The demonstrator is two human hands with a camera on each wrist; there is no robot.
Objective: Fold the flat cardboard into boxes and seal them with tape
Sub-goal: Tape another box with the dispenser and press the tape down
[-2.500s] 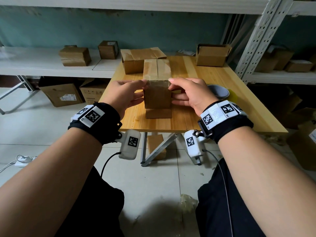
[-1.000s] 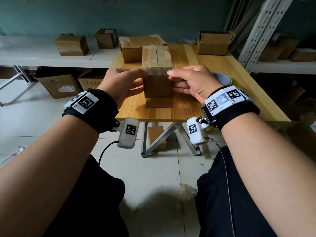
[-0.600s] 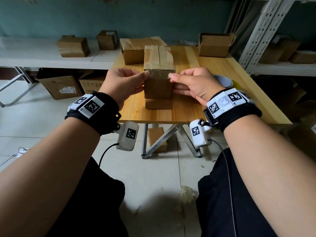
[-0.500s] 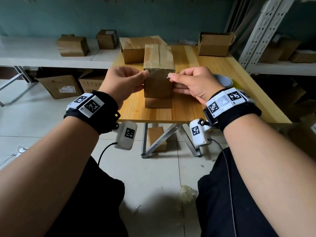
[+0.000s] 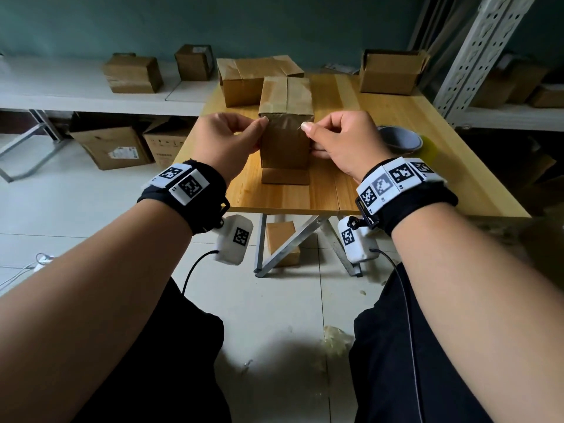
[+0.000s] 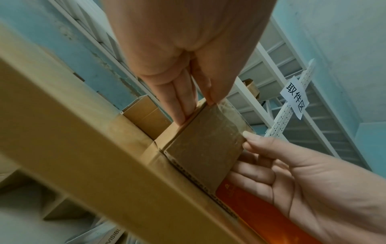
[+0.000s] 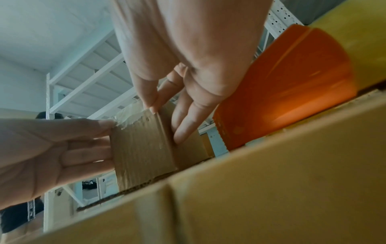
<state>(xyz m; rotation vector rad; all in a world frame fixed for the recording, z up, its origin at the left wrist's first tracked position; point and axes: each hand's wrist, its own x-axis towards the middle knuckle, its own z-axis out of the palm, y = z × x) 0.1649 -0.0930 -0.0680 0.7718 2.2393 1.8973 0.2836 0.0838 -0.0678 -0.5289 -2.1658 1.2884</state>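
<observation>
The left hand (image 5: pixel 227 138) and right hand (image 5: pixel 341 138) grip opposite sides of the small brown cardboard box (image 5: pixel 285 145). Thumbs press clear tape (image 6: pixel 231 113) at its top edge. It stands on the pale wooden surface (image 5: pixel 381 190).

Black wristbands (image 5: pixel 409 203) with square-code tags, white cabled wrist cameras (image 5: pixel 233 239), black trousers (image 5: pixel 406 361).

Box (image 5: pixel 285 141): brown corrugated cardboard, matt, fluting visible along cut edges in the wrist views. Clear glossy tape (image 5: pixel 287 96) across its top and down the near face, faintly wrinkled.
Desk (image 5: pixel 351 190): pale wood planks, smooth, slight sheen; legs (image 5: pixel 287 248) grey metal.
Tape roll (image 5: pixel 399 138), right of centre: glossy, yellowish. In the wrist views an orange translucent plastic part (image 7: pixel 282 92).
Wristbands (image 5: pixel 207 190): black cloth, white matt printed tags.
Rack (image 5: pixel 476 56), upper right: white-painted perforated metal.
Floor (image 5: pixel 76 215): pale smooth tile.
</observation>
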